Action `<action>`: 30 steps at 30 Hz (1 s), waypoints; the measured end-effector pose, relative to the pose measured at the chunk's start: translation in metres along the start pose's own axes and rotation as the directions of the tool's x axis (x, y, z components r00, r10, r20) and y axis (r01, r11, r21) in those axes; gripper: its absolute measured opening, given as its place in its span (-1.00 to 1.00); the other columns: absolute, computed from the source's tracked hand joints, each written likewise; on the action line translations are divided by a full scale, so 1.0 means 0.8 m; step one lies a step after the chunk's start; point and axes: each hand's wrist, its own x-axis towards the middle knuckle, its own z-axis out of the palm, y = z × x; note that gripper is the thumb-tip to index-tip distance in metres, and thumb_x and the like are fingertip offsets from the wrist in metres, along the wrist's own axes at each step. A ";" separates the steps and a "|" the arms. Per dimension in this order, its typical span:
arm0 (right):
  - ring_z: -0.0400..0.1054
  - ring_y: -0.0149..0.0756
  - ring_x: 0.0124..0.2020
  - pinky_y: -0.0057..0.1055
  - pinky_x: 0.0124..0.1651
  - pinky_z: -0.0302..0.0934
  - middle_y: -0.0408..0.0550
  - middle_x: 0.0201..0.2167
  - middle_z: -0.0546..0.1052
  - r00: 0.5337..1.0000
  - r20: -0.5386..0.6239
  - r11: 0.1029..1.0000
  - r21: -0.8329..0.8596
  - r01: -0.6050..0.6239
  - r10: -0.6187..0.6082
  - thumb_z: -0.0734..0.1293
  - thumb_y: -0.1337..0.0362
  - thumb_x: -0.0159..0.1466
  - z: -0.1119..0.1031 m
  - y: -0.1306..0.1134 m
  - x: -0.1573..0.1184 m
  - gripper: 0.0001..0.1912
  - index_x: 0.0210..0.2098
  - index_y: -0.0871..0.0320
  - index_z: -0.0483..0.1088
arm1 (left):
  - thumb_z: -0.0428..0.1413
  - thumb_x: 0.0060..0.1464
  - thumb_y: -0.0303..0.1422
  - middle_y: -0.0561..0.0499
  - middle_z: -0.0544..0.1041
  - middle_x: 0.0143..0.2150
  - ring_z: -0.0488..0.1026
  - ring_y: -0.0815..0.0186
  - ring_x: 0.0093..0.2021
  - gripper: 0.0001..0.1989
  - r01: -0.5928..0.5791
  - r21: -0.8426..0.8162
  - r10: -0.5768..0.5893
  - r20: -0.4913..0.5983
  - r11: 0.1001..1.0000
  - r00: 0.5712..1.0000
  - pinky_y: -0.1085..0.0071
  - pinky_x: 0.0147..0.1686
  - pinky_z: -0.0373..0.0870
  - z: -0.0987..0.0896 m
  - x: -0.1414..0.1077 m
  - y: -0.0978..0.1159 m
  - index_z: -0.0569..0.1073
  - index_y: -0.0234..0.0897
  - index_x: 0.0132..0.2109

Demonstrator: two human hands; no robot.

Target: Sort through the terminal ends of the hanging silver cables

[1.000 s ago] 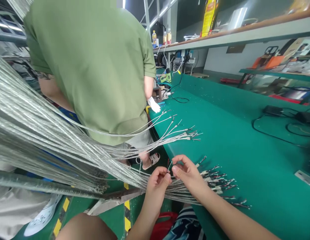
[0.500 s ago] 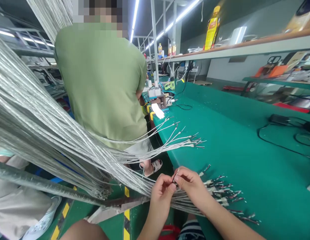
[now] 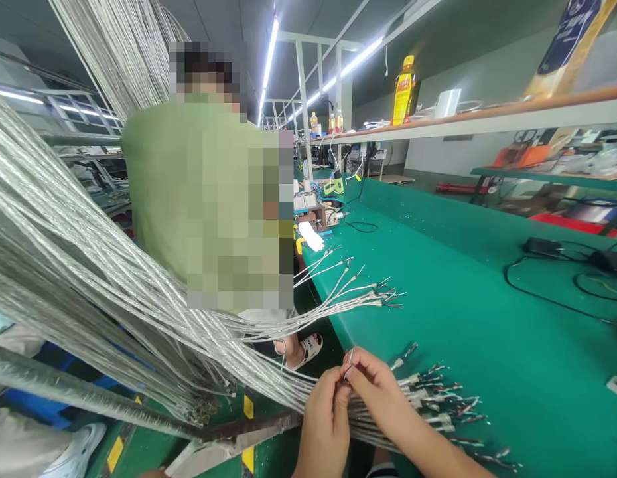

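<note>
Cables in silvery sheathing (image 3: 154, 285) sweep in a thick bundle from the upper left of the head view down towards the centre, where two bare hands work above a green tabletop (image 3: 462, 292) at its near edge. The left hand (image 3: 326, 415) and the right hand (image 3: 381, 392) meet, their fingertips almost touching. Each looks drawn into a narrow pinch around fine wires (image 3: 349, 357), thin reddish, white and dark strands that poke up between the fingers. Exactly which strand each hand grips is too small to tell.

Beneath and beyond the right hand, a fan of cable ends (image 3: 448, 398) lies on the tabletop, with short coloured wires splaying from pale collars. A smaller group of cable ends (image 3: 381, 294) rests farther up, near the table's left edge. Beyond it sits a white glove (image 3: 311, 236); to the right lies a black adapter (image 3: 542, 247) with its lead. A person in a green shirt (image 3: 159, 172) has their back to the camera, past the bundle.

As a judgement, handling strands this thin calls for a light pinch close to the collar, with one hand steadying while the other separates. Pulling hard could bend or break them, and neighbouring ends could snag on the wrist.
</note>
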 end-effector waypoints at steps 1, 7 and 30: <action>0.14 -0.33 -0.39 -0.42 -0.32 0.08 -0.17 -0.40 0.28 1.000 0.006 1.000 0.010 -0.011 0.011 0.30 0.13 0.37 0.000 0.001 0.000 -0.72 -0.41 0.12 0.28 | -0.01 0.32 -0.31 -0.11 0.51 -0.08 0.43 0.13 -0.07 -0.79 0.000 0.014 0.000 0.013 1.000 1.000 0.31 -0.04 0.32 -0.001 0.000 -0.002 0.50 -0.14 -0.03; 0.00 -0.40 -0.51 -0.42 -0.44 -0.07 -0.25 -0.53 0.16 0.998 0.032 0.999 -0.003 -0.051 0.052 0.26 0.00 0.40 -0.001 0.004 -0.002 -0.62 -0.42 0.12 0.23 | -0.01 0.31 -0.35 -0.09 0.52 -0.24 0.45 0.17 -0.23 -0.81 -0.098 0.148 0.094 0.036 0.984 0.995 0.37 -0.21 0.30 -0.006 -0.002 -0.009 0.51 -0.18 -0.18; 0.03 -0.40 -0.51 -0.41 -0.41 -0.04 -0.22 -0.61 0.17 0.994 0.105 0.973 -0.229 0.005 0.020 0.29 -0.08 0.34 0.006 0.001 -0.009 -0.40 -0.65 0.15 0.11 | -0.20 0.37 -0.45 -0.03 0.46 -0.28 0.35 0.23 -0.26 -0.69 -0.340 0.336 0.347 0.042 0.878 0.937 0.33 -0.26 0.24 -0.007 -0.007 -0.005 0.44 -0.25 -0.16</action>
